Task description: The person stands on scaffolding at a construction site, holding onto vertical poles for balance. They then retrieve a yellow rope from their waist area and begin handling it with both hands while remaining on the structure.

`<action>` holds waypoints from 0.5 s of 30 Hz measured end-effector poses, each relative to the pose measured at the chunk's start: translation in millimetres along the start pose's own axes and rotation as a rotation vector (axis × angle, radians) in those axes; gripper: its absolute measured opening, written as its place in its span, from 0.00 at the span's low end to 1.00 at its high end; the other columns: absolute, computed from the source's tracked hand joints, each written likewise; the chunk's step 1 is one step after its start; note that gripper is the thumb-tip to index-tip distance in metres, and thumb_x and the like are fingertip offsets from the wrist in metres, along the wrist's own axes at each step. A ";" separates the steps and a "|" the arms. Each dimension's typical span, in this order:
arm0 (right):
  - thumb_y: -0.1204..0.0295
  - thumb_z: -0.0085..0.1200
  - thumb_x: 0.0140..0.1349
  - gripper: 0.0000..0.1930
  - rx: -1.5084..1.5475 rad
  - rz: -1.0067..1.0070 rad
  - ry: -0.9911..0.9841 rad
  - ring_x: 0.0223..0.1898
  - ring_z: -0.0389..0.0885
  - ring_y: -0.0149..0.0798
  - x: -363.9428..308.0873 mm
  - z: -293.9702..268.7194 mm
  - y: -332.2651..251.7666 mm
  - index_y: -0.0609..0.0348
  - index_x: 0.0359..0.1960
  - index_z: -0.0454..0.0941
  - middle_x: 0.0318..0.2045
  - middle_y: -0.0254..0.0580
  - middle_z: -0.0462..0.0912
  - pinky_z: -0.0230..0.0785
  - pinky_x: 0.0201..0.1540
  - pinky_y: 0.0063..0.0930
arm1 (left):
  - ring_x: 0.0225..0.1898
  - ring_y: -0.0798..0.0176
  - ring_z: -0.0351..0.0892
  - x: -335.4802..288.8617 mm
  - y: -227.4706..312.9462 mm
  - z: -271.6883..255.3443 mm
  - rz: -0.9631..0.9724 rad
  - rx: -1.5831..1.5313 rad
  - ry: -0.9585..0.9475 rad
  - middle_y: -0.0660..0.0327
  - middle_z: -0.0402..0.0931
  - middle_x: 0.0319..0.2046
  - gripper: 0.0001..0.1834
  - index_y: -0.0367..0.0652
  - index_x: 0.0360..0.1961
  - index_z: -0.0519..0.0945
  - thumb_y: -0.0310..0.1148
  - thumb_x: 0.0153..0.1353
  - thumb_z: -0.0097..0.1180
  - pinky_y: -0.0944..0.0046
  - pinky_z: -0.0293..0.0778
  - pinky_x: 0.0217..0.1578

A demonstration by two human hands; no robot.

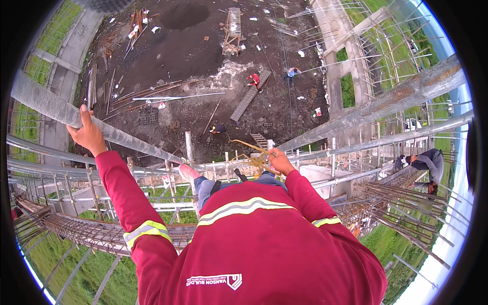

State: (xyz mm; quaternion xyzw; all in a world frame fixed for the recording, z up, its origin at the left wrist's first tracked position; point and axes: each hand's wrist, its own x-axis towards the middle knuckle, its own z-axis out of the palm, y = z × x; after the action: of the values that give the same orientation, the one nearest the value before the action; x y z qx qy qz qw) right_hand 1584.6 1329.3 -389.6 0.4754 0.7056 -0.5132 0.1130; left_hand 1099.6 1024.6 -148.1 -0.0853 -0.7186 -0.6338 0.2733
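Note:
High on a scaffold, I look down past my maroon sleeves with reflective bands. My left hand (pixel 88 133) is closed round a thick grey metal pole (pixel 48 103) that slants in from the left. Near the middle, in front of my legs, my right hand (pixel 280 162) is closed on a yellow rope (pixel 258 163). The rope hangs in a loose tangle beside the fingers, and one strand runs off to the left. A second thick grey pole (pixel 376 108) rises to the right, just past my right hand. My pink shoe (pixel 188 173) shows by the lower pole end.
Thinner horizontal pipes (pixel 351 148) cross on both sides. A rebar beam cage (pixel 109 235) runs behind me at the left. A co-worker (pixel 429 166) bends over rebar at the right. Far below, several people stand on dark ground near a long plank (pixel 247 101) and scattered timber.

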 end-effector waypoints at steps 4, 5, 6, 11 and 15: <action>0.66 0.55 0.60 0.17 -0.050 -0.117 0.049 0.41 0.80 0.43 2.8 3.9 0.6 0.61 0.48 0.76 0.39 0.51 0.82 0.70 0.46 0.35 | 0.29 0.64 0.81 1.1 -0.4 -0.9 -0.026 0.021 -0.006 0.55 0.80 0.29 0.23 0.33 0.45 0.74 0.37 0.57 0.67 0.65 0.76 0.31; 0.67 0.55 0.61 0.16 -0.089 -0.176 0.079 0.37 0.80 0.40 4.3 5.5 2.4 0.60 0.48 0.77 0.36 0.49 0.82 0.71 0.42 0.34 | 0.30 0.64 0.81 1.2 -0.7 -0.6 0.018 0.004 -0.008 0.56 0.81 0.29 0.23 0.33 0.45 0.74 0.38 0.57 0.68 0.65 0.75 0.32; 0.67 0.55 0.61 0.15 -0.088 -0.170 0.074 0.36 0.80 0.39 5.6 6.7 4.6 0.60 0.48 0.77 0.35 0.48 0.82 0.71 0.42 0.34 | 0.30 0.65 0.81 1.0 -1.1 -0.4 0.022 -0.005 -0.002 0.56 0.81 0.29 0.24 0.33 0.44 0.74 0.39 0.56 0.68 0.65 0.74 0.32; 0.65 0.55 0.59 0.20 -0.054 -0.024 -0.011 0.50 0.79 0.51 6.9 6.2 13.0 0.63 0.50 0.75 0.46 0.58 0.81 0.68 0.54 0.37 | 0.30 0.66 0.80 0.8 -1.9 0.5 0.027 -0.024 0.000 0.56 0.81 0.29 0.23 0.32 0.42 0.75 0.40 0.56 0.68 0.65 0.73 0.32; 0.64 0.55 0.58 0.21 -0.018 -0.010 -0.038 0.49 0.79 0.50 2.3 2.6 6.6 0.62 0.52 0.75 0.45 0.56 0.81 0.68 0.52 0.37 | 0.29 0.66 0.79 0.6 -0.5 1.7 0.047 -0.041 0.001 0.57 0.81 0.28 0.21 0.33 0.41 0.75 0.39 0.57 0.68 0.65 0.72 0.32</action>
State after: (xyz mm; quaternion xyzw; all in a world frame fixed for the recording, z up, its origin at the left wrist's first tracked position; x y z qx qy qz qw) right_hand 1587.7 1328.5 -396.3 0.4610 0.7102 -0.5164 0.1281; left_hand 1098.4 1026.1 -148.3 -0.1076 -0.7031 -0.6418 0.2868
